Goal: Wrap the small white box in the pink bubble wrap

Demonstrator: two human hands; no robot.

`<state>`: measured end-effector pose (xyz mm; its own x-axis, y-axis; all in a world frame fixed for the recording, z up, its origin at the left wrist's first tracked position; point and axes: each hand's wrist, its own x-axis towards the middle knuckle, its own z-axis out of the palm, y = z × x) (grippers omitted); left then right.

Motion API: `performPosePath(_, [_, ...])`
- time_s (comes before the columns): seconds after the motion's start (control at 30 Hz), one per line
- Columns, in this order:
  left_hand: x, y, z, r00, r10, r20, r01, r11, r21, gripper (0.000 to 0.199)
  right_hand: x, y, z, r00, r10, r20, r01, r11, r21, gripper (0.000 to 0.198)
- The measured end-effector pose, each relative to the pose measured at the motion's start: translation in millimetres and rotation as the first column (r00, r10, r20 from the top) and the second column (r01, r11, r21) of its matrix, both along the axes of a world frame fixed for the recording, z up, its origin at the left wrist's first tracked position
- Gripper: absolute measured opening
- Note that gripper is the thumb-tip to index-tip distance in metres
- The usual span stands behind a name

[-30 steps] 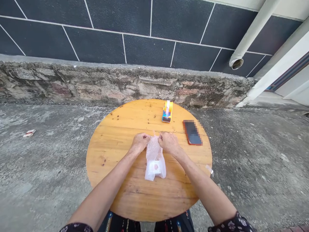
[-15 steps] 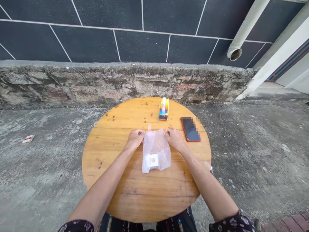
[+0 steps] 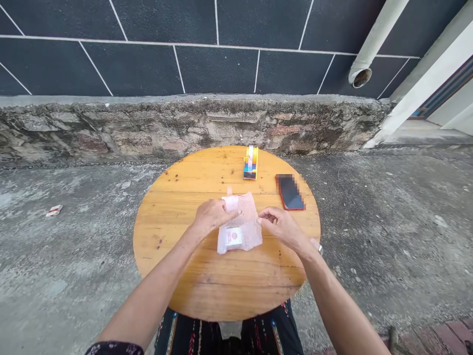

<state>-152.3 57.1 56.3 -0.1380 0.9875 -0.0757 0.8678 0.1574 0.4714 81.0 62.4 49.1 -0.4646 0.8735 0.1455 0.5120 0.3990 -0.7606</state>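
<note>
A sheet or pouch of bubble wrap point(image 3: 249, 219) is laid at the middle of the tabletop point(image 3: 177, 276), with a small white box point(image 3: 233, 237), marked in reddish print, seen at its near left part; whether the box is covered by a layer of film cannot be told. The wrap's left side is touched by the left hand point(image 3: 214, 215), whose thumb is stretched across the film; whether an edge is gripped beneath cannot be told. The right hand point(image 3: 280, 226) is held at the right edge with thumb and forefinger narrowly parted; a firm pinch cannot be confirmed.

The wrap should be light, soft and slightly slippery, easily creased, and best taken by its side edges; the box, judged light and stiffer, would be better held by its sides. The film is translucent, pinkish and dimpled. The round tabletop is made of varnished, knotted wood. Beyond the wrap, a yellow-and-blue plastic tape dispenser point(image 3: 251, 170) is set at the far side, and a flat, red-edged phone point(image 3: 291, 193) at the right.
</note>
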Motion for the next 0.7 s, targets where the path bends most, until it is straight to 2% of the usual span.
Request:
performPosePath(0.1, [6,1,1.4,0.992,-0.02,-0.127,0.016,0.999,-0.038,0.033,-10,-5,0,0.998,0.026,0.063,-0.027,0.999,0.02,0.026])
performPosePath(0.2, [2,-1,-1.4,0.992,-0.001,-0.127,-0.001,1.0,-0.011,0.017,-19,-4,-3,0.989,0.042,0.139,-0.042,0.999,-0.006,0.034])
performPosePath(0.4, [-20,-3,-8.7,0.999,0.031,-0.037,-0.029,0.998,0.063,0.019,-30,-1,-14,0.97,0.065,0.234,-0.056,0.997,-0.045,0.033])
performPosePath(0.47, [-29,-4,-12.4,1.0,0.028,0.007,-0.029,0.997,0.078,0.022,-29,-1,-17,0.978,0.061,0.201,-0.052,0.997,-0.051,0.027])
performPosePath(0.57, [-44,-9,-21.0,0.997,0.021,0.075,-0.027,0.995,0.091,0.027,-24,-7,-16,0.995,0.086,0.059,-0.084,0.996,-0.041,0.022])
performPosePath(0.63, [-53,-14,-28.8,0.993,0.026,0.116,-0.036,0.995,0.089,0.029,-19,-15,-11,0.988,0.152,-0.024,-0.152,0.988,-0.007,0.02])
performPosePath(0.7, [-62,-17,-37.0,0.988,0.042,0.15,-0.054,0.996,0.074,0.03,-14,-28,-3,0.969,0.244,-0.032,-0.242,0.969,0.051,0.019])
